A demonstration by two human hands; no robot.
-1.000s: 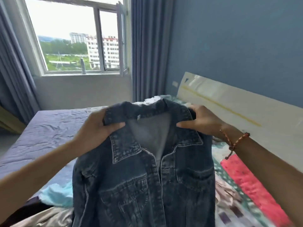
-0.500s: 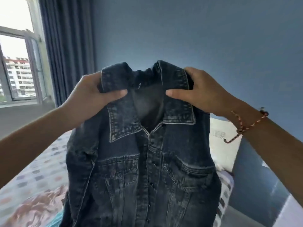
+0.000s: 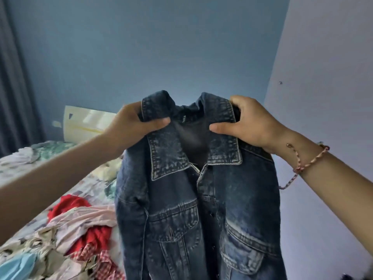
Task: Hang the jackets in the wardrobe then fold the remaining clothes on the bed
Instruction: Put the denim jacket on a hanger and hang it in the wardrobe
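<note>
A dark blue denim jacket (image 3: 197, 215) hangs in front of me, its front facing me and its collar up. My left hand (image 3: 134, 124) grips the left side of the collar, thumb across the front. On the collar's right side my right hand (image 3: 248, 123) grips the same way; a braided bracelet is on that wrist. The jacket hangs free above the bed (image 3: 18, 168), whose lower left holds a heap of loose clothes (image 3: 80, 235) in red, pink, checked and light blue. No wardrobe shows in this view.
A blue wall fills the background, with the bed's pale headboard (image 3: 86, 124) against it. A white panel or wall (image 3: 333, 77) rises at the right. A dark curtain (image 3: 14, 77) hangs at the far left.
My view has swung right, away from the window toward the blue wall and white panel. Both hands keep the same grip on the collar, carrying the jacket along with the turn.
</note>
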